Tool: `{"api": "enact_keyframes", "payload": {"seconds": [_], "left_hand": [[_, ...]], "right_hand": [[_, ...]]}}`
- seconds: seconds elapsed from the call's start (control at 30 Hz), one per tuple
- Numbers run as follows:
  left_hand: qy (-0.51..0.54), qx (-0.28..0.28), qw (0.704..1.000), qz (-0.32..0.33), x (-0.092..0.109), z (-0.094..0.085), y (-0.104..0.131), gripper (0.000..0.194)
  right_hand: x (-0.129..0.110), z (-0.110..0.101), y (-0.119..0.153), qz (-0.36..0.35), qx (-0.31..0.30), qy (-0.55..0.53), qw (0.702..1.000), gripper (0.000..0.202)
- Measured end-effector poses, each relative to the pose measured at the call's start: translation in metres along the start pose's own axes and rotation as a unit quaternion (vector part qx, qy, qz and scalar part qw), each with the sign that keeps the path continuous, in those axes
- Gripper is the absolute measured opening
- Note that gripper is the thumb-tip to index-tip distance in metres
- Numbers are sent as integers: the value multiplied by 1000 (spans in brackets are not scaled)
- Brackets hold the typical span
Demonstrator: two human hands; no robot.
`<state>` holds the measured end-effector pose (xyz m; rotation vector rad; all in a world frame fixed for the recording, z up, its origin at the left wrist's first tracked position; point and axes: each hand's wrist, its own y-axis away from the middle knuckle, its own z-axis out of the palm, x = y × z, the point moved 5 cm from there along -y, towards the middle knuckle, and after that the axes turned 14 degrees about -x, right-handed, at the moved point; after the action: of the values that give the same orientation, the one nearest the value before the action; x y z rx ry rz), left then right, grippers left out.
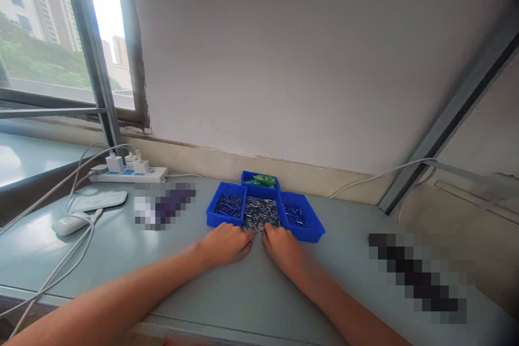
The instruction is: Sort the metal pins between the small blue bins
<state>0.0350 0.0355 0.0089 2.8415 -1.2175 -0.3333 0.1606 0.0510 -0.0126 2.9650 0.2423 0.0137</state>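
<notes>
My left hand (pixel 227 241) is at the front left of the middle blue bin (pixel 263 193), fingers curled together. Close beside it, my right hand (pixel 281 246) reaches the bin's front right with its fingers pinched. What either hand holds, if anything, is too small or hidden to make out. Many small metal pieces, like screws or pins (pixel 261 211), fill the middle bin. Similar dark pieces lie in the left blue bin (pixel 221 220) and, more sparsely, in the right blue bin (pixel 310 233). Behind them, a small blue bin (pixel 244 178) contains green packets (pixel 261 180).
A white power strip (pixel 133 174) with plugs stands at the back left. White cables (pixel 79 248) run past a flat white device (pixel 98 201) and a rounded white one (pixel 71 223). Blurred-out items lie left and right on the grey-green table (pixel 227 297). A metal post (pixel 409 173) rises at right.
</notes>
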Motion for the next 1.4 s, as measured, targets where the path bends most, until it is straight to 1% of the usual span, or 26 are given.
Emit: {"api": "enact_keyframes", "payload": {"seconds": [0.07,0.27,0.5,0.6,0.7,0.8,0.9,1.03,1.1,1.23,1.33,1.4], "left_hand": [[5,-1,1000,-1,0,0,0,20],[8,3,1000,-3,-1,0,-1,21],[28,-8,1000,0,-1,1,-1,20],[33,-17,999,-5,-1,-1,-1,20],[37,-23,999,-6,-2,-2,1,21],[49,-24,998,-8,-3,-2,2,22],[58,-19,998,-13,-5,0,2,24],[64,-11,998,6,-5,-1,1,23],[67,-11,997,22,-4,-1,0,20],[61,-7,997,48,-1,-2,1,16],[52,-8,998,36,-1,-1,1,17],[50,3,998,31,-1,-2,0,17]], "right_hand": [[1,-1,2,2,3,-6,1000,21],[0,-1,1,-26,8,-20,999,22],[2,1,-5,-10,17,-16,1000,20],[7,-1,-1,1,20,-23,1000,19],[12,-6,7,-4,23,-34,999,15],[16,-14,15,-35,21,-63,997,10],[20,-20,20,-88,18,-112,990,8],[18,-20,24,-162,-34,-156,974,9],[16,-19,26,-187,-47,-160,968,9],[14,-20,28,-206,-40,-158,965,10],[14,-21,29,-210,-40,-155,965,12],[14,-22,29,-203,-49,-150,966,13]]}}
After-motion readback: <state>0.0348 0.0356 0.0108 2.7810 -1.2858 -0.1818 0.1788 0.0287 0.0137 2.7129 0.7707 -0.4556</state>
